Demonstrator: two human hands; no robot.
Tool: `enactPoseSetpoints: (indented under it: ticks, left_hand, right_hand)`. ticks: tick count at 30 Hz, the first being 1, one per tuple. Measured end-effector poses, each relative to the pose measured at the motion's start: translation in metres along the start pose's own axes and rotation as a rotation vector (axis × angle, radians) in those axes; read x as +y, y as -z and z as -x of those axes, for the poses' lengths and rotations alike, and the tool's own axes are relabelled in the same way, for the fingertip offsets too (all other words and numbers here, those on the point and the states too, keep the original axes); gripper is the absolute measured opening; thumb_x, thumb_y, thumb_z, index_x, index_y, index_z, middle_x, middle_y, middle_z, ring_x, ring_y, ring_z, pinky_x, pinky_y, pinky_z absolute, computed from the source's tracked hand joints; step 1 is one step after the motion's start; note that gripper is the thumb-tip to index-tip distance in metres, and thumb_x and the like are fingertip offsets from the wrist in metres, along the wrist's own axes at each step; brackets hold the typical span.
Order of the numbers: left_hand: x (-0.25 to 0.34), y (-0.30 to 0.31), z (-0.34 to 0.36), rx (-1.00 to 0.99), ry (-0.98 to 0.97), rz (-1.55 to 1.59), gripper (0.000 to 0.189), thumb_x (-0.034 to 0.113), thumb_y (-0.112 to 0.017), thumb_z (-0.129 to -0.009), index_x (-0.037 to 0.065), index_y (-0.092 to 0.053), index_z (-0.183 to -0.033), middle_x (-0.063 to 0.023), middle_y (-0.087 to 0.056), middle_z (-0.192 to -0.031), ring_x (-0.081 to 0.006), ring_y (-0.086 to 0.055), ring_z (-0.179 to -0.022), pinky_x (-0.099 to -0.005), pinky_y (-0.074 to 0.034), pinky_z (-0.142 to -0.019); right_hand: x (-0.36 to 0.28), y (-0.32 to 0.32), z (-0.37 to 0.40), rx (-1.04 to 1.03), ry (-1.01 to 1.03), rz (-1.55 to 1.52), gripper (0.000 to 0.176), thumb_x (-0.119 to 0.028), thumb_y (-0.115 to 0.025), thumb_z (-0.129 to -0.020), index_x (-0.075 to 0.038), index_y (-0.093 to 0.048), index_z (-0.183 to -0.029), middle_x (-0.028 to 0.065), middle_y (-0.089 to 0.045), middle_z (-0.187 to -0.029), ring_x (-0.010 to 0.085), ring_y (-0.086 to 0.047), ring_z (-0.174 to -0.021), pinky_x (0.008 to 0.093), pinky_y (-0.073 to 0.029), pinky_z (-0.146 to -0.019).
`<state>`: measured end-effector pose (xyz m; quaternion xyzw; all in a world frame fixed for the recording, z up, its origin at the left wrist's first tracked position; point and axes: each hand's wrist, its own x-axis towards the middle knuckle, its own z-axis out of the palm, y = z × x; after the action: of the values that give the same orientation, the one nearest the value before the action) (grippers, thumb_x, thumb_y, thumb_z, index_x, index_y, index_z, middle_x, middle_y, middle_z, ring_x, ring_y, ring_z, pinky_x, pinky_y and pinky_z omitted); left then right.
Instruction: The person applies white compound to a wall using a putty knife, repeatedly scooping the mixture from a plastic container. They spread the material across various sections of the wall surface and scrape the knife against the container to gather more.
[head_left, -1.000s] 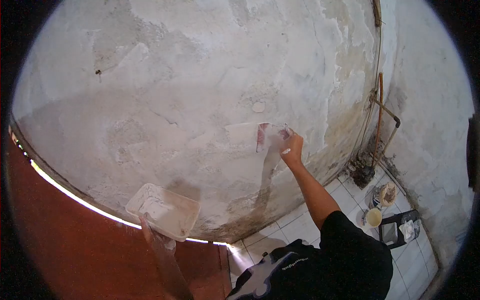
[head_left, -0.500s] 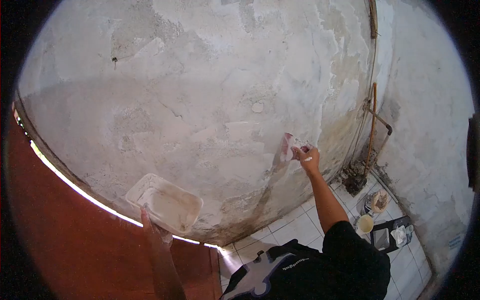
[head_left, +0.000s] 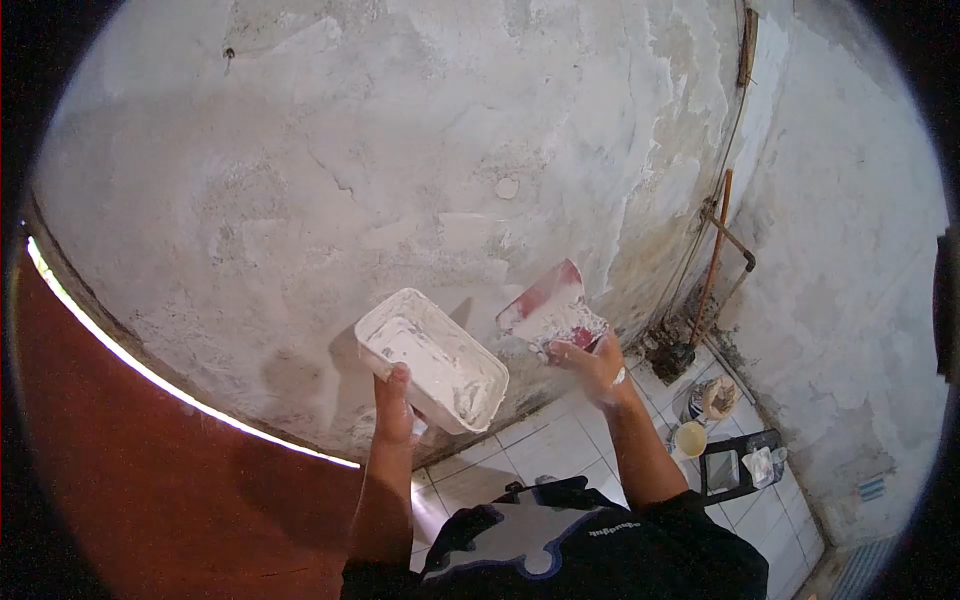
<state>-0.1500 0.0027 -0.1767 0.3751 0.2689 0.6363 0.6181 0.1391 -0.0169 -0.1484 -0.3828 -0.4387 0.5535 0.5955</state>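
My left hand (head_left: 396,405) grips the near-left edge of a white rectangular plastic tub (head_left: 372,328), its thumb over the rim. White putty (head_left: 425,350) coats the tub's floor and sides. Just to the right, my right hand (head_left: 592,372) is closed on a red putty knife (head_left: 560,283) with a wide blade, smeared with white putty. The blade is tilted up to the left, apart from the tub. Behind both stands a patchy plastered wall (head_left: 270,200) with cracks and flaking areas.
At the right corner are pipes (head_left: 735,240) and a broken, dirty patch (head_left: 670,360). On the tiled floor (head_left: 560,445) stand an open container of powder (head_left: 716,398), a yellowish bucket (head_left: 689,440) and a black frame-like object (head_left: 728,470). A red-brown surface (head_left: 180,500) lies to the left.
The putty knife has come away from the wall and turned, its putty-covered face now showing. The tub has moved right and tipped toward me, closer to the knife.
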Motion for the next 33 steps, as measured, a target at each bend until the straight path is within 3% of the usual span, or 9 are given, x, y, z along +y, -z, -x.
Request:
enactPoseSetpoints:
  ticks: [4,8,17,20,22,26,28,30,33]
  left_hand:
    - [-0.002,-0.014,0.011,0.011,-0.087,-0.136,0.075,0.031,-0.065,-0.083,0.004,-0.028,-0.142,-0.0106,-0.043,-0.135,-0.0238,-0.043,-0.125,-0.0397,-0.034,-0.106]
    - [-0.004,-0.01,0.013,0.017,-0.299,-0.289,0.073,0.028,-0.064,-0.083,0.003,-0.028,-0.141,-0.0095,-0.044,-0.133,-0.0221,-0.044,-0.122,-0.0378,-0.034,-0.105]
    - [0.004,0.002,0.018,0.125,-0.397,-0.353,0.081,0.023,-0.071,-0.077,0.002,-0.026,-0.141,-0.0097,-0.041,-0.134,-0.0202,-0.043,-0.121,-0.0365,-0.035,-0.103]
    - [0.02,-0.019,0.021,0.133,-0.394,-0.355,0.084,0.025,-0.072,-0.076,0.003,-0.024,-0.142,-0.0096,-0.038,-0.134,-0.0203,-0.041,-0.122,-0.0368,-0.034,-0.104]
    - [0.023,-0.021,0.021,0.129,-0.419,-0.395,0.086,0.026,-0.073,-0.076,0.004,-0.023,-0.142,-0.0099,-0.037,-0.134,-0.021,-0.04,-0.122,-0.0371,-0.033,-0.104]
    - [0.035,-0.039,0.023,0.078,-0.531,-0.427,0.088,0.027,-0.074,-0.075,0.005,-0.021,-0.141,-0.0109,-0.034,-0.134,-0.0231,-0.038,-0.123,-0.0381,-0.033,-0.104]
    - [0.032,-0.037,0.022,0.08,-0.577,-0.473,0.086,0.026,-0.072,-0.075,0.005,-0.022,-0.142,-0.0106,-0.037,-0.134,-0.024,-0.04,-0.123,-0.0393,-0.034,-0.104]
    - [0.028,-0.031,0.022,0.081,-0.624,-0.516,0.084,0.024,-0.07,-0.075,0.006,-0.024,-0.143,-0.0104,-0.04,-0.134,-0.0248,-0.043,-0.123,-0.0406,-0.036,-0.105]
    - [0.026,-0.024,0.024,0.11,-0.509,-0.452,0.088,0.028,-0.077,-0.074,0.004,-0.023,-0.139,-0.0125,-0.029,-0.137,-0.0237,-0.036,-0.125,-0.0388,-0.033,-0.105]
  right_hand:
    - [0.003,-0.025,0.016,-0.005,0.033,0.097,0.041,-0.017,-0.07,-0.086,0.001,-0.049,-0.117,0.0104,-0.063,-0.104,0.0185,-0.063,-0.092,0.0345,-0.052,-0.082]
    - [0.02,-0.036,0.021,-0.004,0.137,0.164,0.038,-0.013,-0.067,-0.088,0.001,-0.047,-0.117,0.0099,-0.063,-0.102,0.018,-0.062,-0.093,0.033,-0.05,-0.084]
    - [0.024,-0.062,0.025,-0.016,0.214,0.308,0.031,-0.009,-0.063,-0.09,0.003,-0.052,-0.117,0.0125,-0.065,-0.104,0.0196,-0.062,-0.094,0.033,-0.048,-0.085]
    - [0.022,-0.069,0.024,-0.013,0.293,0.413,0.025,-0.009,-0.061,-0.09,0.003,-0.057,-0.112,0.0152,-0.066,-0.102,0.0225,-0.064,-0.094,0.0333,-0.049,-0.084]
    - [0.016,-0.074,0.025,-0.024,0.455,0.708,0.022,-0.007,-0.061,-0.089,0.005,-0.059,-0.108,0.0195,-0.066,-0.099,0.0299,-0.066,-0.09,0.0364,-0.05,-0.079]
    - [0.034,-0.075,0.015,-0.02,0.596,0.667,0.022,-0.005,-0.061,-0.087,0.005,-0.059,-0.106,0.0224,-0.064,-0.094,0.0375,-0.064,-0.086,0.0409,-0.05,-0.075]
    - [0.026,-0.079,0.015,-0.016,0.698,0.827,0.021,-0.004,-0.061,-0.085,0.005,-0.059,-0.104,0.0226,-0.064,-0.091,0.0414,-0.062,-0.082,0.0438,-0.049,-0.072]
    - [0.026,-0.078,0.015,-0.01,0.693,0.84,0.02,-0.004,-0.06,-0.085,0.005,-0.059,-0.103,0.0227,-0.063,-0.091,0.0417,-0.062,-0.082,0.0441,-0.049,-0.072]
    - [0.029,-0.078,0.017,0.005,0.638,0.787,0.02,-0.005,-0.06,-0.085,0.005,-0.06,-0.102,0.0228,-0.063,-0.092,0.0421,-0.062,-0.081,0.0445,-0.049,-0.072]
